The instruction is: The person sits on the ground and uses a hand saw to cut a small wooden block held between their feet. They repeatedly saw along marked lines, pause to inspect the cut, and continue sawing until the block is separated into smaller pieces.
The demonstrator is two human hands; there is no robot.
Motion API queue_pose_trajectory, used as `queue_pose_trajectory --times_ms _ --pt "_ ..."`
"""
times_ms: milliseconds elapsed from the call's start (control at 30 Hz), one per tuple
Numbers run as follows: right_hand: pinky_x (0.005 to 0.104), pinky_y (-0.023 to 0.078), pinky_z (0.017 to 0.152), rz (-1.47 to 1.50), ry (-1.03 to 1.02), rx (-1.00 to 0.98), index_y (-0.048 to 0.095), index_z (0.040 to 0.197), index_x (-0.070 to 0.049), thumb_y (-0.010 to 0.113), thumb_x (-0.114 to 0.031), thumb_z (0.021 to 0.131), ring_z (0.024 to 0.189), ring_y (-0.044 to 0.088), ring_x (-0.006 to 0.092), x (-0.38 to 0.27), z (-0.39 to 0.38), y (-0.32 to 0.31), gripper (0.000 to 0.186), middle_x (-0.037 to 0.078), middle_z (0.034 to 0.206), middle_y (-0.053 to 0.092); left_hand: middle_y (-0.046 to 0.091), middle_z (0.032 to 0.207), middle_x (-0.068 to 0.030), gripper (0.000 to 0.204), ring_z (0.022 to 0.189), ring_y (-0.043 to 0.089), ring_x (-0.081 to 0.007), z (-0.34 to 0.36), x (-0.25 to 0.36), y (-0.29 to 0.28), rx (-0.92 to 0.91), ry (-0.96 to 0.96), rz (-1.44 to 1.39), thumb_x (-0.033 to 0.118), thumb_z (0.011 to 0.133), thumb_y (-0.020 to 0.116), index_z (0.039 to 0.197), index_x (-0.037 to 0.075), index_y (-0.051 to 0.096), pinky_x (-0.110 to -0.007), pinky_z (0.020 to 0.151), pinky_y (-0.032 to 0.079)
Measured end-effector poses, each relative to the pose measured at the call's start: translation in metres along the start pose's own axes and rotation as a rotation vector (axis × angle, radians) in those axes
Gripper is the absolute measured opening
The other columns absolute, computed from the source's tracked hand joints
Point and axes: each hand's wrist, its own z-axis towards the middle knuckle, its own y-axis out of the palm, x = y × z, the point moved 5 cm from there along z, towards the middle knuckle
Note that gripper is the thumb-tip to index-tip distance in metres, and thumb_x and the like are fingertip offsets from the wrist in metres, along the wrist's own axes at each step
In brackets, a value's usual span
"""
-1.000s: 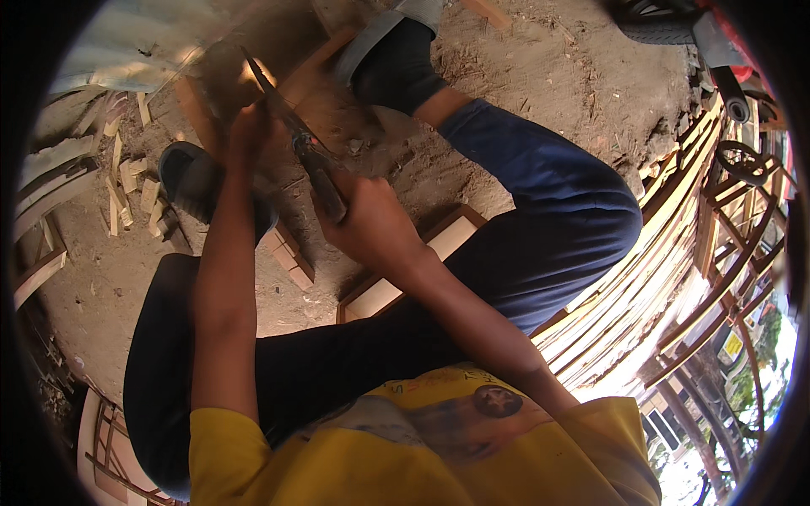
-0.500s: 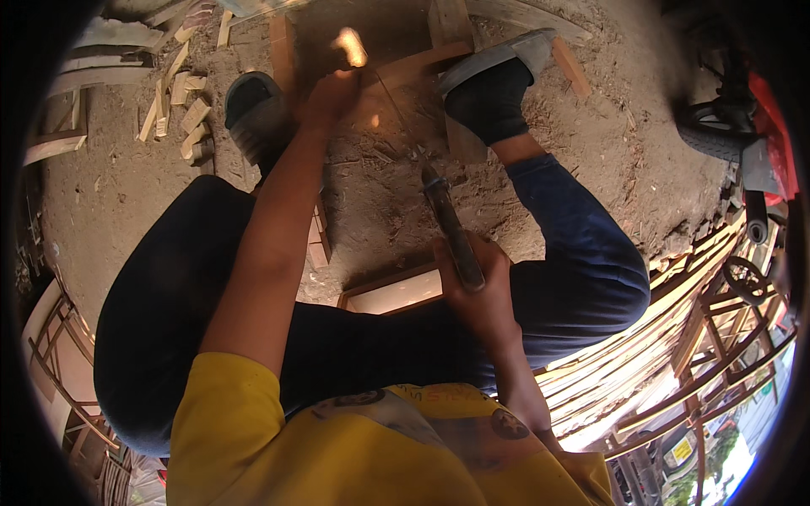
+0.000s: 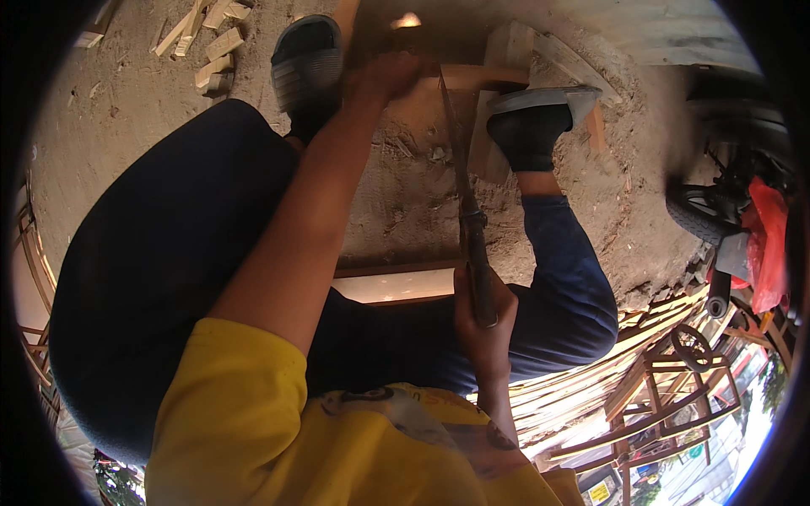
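My right hand (image 3: 487, 316) is closed round the dark straight handle of a saw (image 3: 460, 160). Its long narrow blade, seen nearly edge-on, points away from me and meets a wooden board (image 3: 485, 78) lying crosswise at the far side. At the board's left part, beside the blade tip, my left hand (image 3: 392, 78) is closed on the wood; shade and blur hide some of its fingers. Under the board, more timber (image 3: 488, 156) rests on the ground. My right foot in a sandal (image 3: 540, 105) presses close by the board's right end.
Cut wood offcuts (image 3: 221, 51) lie on the dirt floor at the far left, past my left sandal (image 3: 308, 63). Between my legs is a framed pale panel (image 3: 396, 287). A wheel (image 3: 704, 211) and red plastic (image 3: 764, 244) stand at right, with stacked wooden strips (image 3: 557, 401) nearer.
The view has shifted, so the scene sits differently in the picture. The saw now stands more upright in view, its blade lined up with the board's edge. Both hands keep their hold.
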Motion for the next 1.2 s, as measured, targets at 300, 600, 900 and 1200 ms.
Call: queue_pose_trajectory --times_ms 300,600,900,1200 --pt "0.0270 0.038 0.052 0.039 -0.002 -0.029 0.060 0.083 0.002 0.060 -0.014 0.093 0.060 0.047 0.0056 -0.003 0.013 0.018 0.019 0.003 0.063 0.053 0.069 0.102 -0.0191 0.018 0.096 0.067 -0.0341 -0.014 -0.005 -0.016 0.110 0.053 0.024 0.009 0.081 0.059 0.095 0.003 0.070 -0.045 0.079 0.055" --pt "0.0303 0.039 0.050 0.051 0.128 -0.077 0.059 0.080 0.003 0.062 -0.014 0.092 0.054 0.046 0.0093 -0.004 0.080 0.034 0.021 0.009 0.061 0.057 0.066 0.108 -0.0191 0.023 0.101 0.064 -0.0348 -0.019 0.003 -0.026 -0.076 0.011 -0.033 0.015 0.090 0.053 0.104 0.002 0.065 -0.047 0.087 0.051" --pt "0.0336 0.041 0.051 -0.047 0.072 -0.094 0.061 0.084 0.003 0.062 -0.008 0.089 0.054 0.050 0.0125 0.006 0.025 0.016 0.012 0.010 0.060 0.056 0.067 0.105 -0.0188 0.023 0.096 0.066 -0.0348 -0.011 -0.005 -0.011 -0.012 0.047 -0.008 0.016 0.089 0.051 0.102 0.004 0.066 -0.047 0.085 0.052" --pt "0.0306 0.041 0.052 -0.005 -0.018 0.025 0.061 0.086 0.005 0.062 -0.009 0.090 0.057 0.050 0.0091 0.006 -0.007 0.000 0.014 0.008 0.061 0.058 0.068 0.104 -0.0181 0.023 0.099 0.066 -0.0337 -0.006 0.005 -0.022 -0.015 0.021 0.104 0.016 0.083 0.063 0.101 0.003 0.067 -0.045 0.083 0.054"
